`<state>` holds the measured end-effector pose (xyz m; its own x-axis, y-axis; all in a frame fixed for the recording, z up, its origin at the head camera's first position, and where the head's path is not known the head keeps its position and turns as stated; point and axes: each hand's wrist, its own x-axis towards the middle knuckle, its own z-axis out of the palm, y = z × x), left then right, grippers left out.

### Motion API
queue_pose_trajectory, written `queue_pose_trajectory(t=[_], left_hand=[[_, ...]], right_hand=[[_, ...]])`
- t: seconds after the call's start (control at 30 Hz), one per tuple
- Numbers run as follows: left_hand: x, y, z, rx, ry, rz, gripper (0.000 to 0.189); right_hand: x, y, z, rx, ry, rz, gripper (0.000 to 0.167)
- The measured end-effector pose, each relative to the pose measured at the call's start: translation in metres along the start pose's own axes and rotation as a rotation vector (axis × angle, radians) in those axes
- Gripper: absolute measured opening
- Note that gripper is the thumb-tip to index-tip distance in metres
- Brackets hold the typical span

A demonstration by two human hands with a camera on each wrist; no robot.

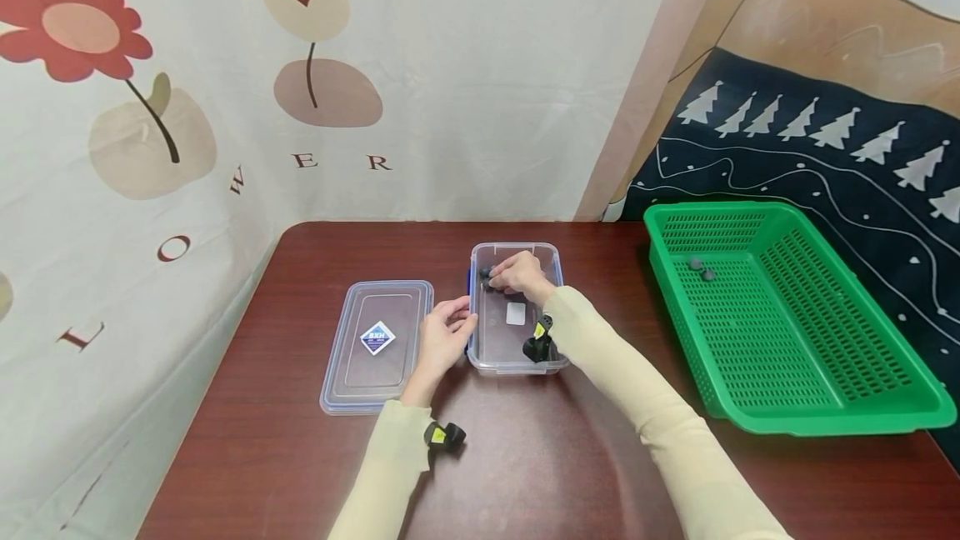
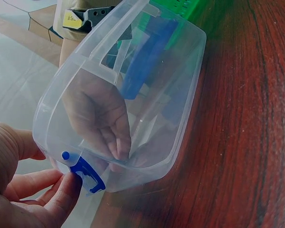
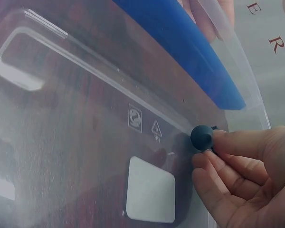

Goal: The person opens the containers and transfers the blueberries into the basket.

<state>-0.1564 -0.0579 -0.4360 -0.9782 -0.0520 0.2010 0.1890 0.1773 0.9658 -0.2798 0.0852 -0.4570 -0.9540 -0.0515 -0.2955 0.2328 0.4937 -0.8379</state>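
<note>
Head view shows one box point(image 1: 517, 370), one lid point(image 1: 375, 377), one green basket point(image 1: 832, 422).

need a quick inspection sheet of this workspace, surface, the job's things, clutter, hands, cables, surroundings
surface: reddish-brown table, glossy in the foreground
job's things: clear box with its top off; lid flat on the table to the box's left; green basket at the right, two small balls inside
clutter: nothing seen
hands: left hand touches the box's left side; right hand reaches into the box and pinches a dark ball
cables: nothing seen
surroundings: white flower-print backdrop; dark tree-print cloth behind the basket
</note>
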Motion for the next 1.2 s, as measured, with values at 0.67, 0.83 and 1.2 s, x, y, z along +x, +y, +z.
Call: queue_pose_trajectory(t=[0.67, 0.83, 1.2], left_hand=[[0.010, -0.042, 0.004, 0.008, 0.017, -0.004, 0.030], [0.009, -0.042, 0.004, -0.002, 0.015, 0.006, 0.030], [0.000, -0.001, 0.000, -0.010, 0.000, 0.000, 0.028]], right_hand=[[0.007, -0.002, 0.012, -0.133, -0.036, -0.021, 0.016], [0.007, -0.004, 0.013, -0.197, -0.037, -0.025, 0.015], [0.001, -0.012, 0.005, -0.171, -0.048, -0.084, 0.014]])
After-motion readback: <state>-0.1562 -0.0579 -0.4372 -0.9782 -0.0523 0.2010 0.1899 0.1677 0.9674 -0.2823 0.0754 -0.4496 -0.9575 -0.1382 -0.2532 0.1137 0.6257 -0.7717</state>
